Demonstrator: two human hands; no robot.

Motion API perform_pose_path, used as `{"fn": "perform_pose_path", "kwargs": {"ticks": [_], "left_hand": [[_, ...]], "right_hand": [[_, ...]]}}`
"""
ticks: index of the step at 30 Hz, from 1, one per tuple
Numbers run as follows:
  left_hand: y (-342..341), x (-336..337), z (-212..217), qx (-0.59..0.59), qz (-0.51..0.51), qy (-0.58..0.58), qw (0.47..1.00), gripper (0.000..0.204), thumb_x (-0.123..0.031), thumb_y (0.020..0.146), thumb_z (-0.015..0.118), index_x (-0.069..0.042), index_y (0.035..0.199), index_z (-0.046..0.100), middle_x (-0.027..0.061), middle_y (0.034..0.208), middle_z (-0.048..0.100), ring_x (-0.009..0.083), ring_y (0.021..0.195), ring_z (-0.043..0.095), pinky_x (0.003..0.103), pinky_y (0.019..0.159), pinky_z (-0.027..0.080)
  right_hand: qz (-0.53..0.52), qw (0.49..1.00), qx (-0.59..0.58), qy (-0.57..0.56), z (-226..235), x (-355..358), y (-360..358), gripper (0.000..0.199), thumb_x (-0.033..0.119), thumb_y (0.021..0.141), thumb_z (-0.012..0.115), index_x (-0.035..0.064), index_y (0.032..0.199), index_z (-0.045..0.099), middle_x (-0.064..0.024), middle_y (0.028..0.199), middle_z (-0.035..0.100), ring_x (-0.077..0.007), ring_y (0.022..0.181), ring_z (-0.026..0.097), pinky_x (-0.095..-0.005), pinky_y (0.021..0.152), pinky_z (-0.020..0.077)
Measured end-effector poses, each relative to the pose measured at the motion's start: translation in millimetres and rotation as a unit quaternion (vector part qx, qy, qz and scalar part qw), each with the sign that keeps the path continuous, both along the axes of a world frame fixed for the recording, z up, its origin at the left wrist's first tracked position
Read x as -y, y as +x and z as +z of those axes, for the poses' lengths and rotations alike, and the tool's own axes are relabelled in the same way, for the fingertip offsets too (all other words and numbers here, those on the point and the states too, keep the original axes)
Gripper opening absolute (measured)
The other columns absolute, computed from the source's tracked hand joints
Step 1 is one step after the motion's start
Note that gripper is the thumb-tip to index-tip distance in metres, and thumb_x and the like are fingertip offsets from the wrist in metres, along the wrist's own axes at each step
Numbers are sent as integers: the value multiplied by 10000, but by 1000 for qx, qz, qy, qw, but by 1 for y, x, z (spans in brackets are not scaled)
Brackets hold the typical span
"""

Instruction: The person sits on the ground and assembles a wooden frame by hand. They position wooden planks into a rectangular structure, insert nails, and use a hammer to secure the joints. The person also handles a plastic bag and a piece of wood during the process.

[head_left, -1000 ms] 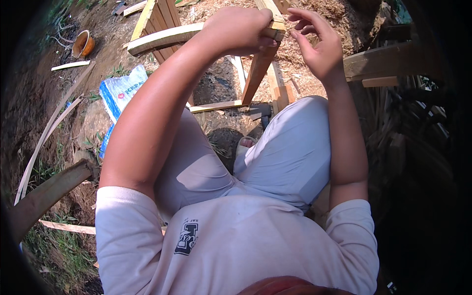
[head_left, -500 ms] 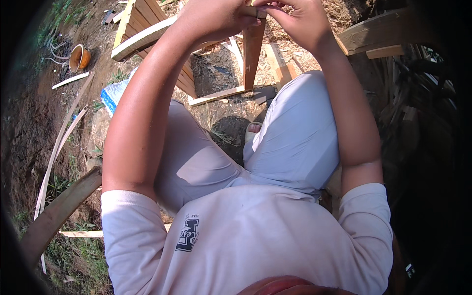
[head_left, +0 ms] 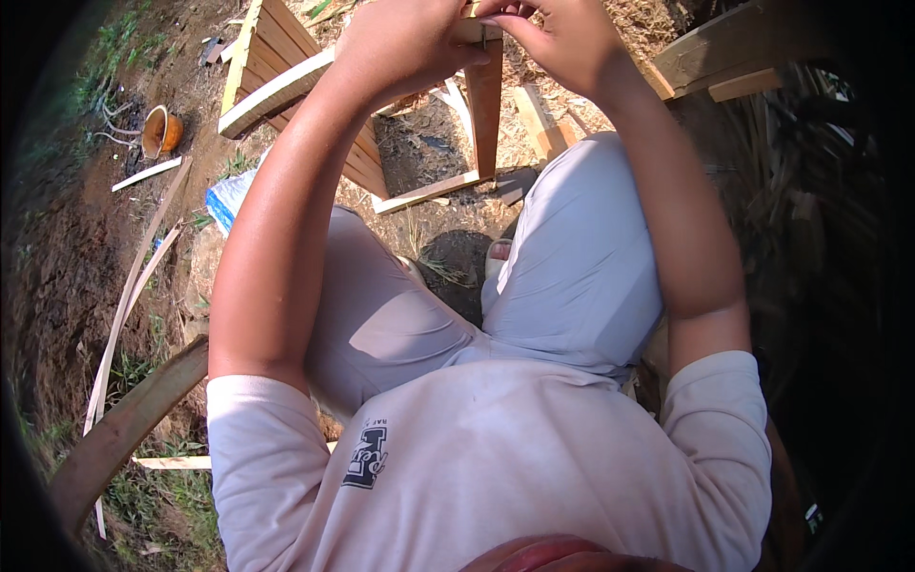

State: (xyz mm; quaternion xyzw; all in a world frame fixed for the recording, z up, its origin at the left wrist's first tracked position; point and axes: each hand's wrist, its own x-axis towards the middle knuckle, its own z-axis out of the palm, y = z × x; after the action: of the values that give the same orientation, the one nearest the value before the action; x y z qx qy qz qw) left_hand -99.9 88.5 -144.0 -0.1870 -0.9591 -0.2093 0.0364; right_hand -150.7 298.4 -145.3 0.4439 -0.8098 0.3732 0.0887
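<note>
At the top of the head view, my left hand (head_left: 412,40) is closed around the end of a pale wooden strip (head_left: 469,31). My right hand (head_left: 562,43) meets it from the other side, with thumb and fingers pinched together at the strip's end. A thin dark line, possibly a nail, shows on the wood by the right thumb; whatever the right fingers hold is too small to make out. Below both hands a brown wooden board (head_left: 486,114) stands upright, its lower end by a pale batten (head_left: 427,192) on the ground. The upper frame edge cuts off part of both hands.
A slatted wooden panel (head_left: 276,48) and a curved beam (head_left: 276,93) lie left of my hands. Farther left are an orange pot (head_left: 162,131), a white-and-blue bag (head_left: 227,198) and long thin strips (head_left: 119,315). Heavy boards (head_left: 715,50) stand at right; shavings cover the ground ahead.
The whole view has shifted slightly, so the ground things sit a little lower and to the right. Both hands stay together at the strip, the right fingers slightly moved at its end.
</note>
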Motion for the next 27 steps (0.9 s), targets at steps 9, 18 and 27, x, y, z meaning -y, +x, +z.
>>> {"fn": "perform_pose_path", "kwargs": {"ticks": [9, 18, 27], "left_hand": [[-5, 8, -21, -23, 14, -20, 999, 484, -475, 886, 820, -67, 1087, 654, 185, 904, 760, 401, 901, 756, 521, 750, 577], [-1, 5, -10, 15, 42, -19, 999, 437, -434, 888, 823, -65, 1057, 664, 162, 875, 759, 392, 879, 754, 522, 747, 572], [-5, 8, 2, 103, 48, 50, 992, 409, -303, 846, 836, -59, 1130, 671, 153, 953, 738, 375, 945, 729, 487, 807, 558]], "right_hand": [[-79, 985, 118, -96, 39, 9, 14, 220, -67, 961, 688, -47, 1176, 728, -128, 969, 760, -161, 901, 745, -313, 816, 605], [-32, 998, 28, -48, 14, 21, -9, 164, 59, 985, 707, 41, 1143, 751, -145, 991, 806, -272, 973, 808, -384, 852, 624], [-21, 979, 179, -93, 2, 15, -16, 255, 8, 964, 730, 76, 1209, 749, -113, 1027, 823, -212, 1029, 811, -344, 885, 633]]}}
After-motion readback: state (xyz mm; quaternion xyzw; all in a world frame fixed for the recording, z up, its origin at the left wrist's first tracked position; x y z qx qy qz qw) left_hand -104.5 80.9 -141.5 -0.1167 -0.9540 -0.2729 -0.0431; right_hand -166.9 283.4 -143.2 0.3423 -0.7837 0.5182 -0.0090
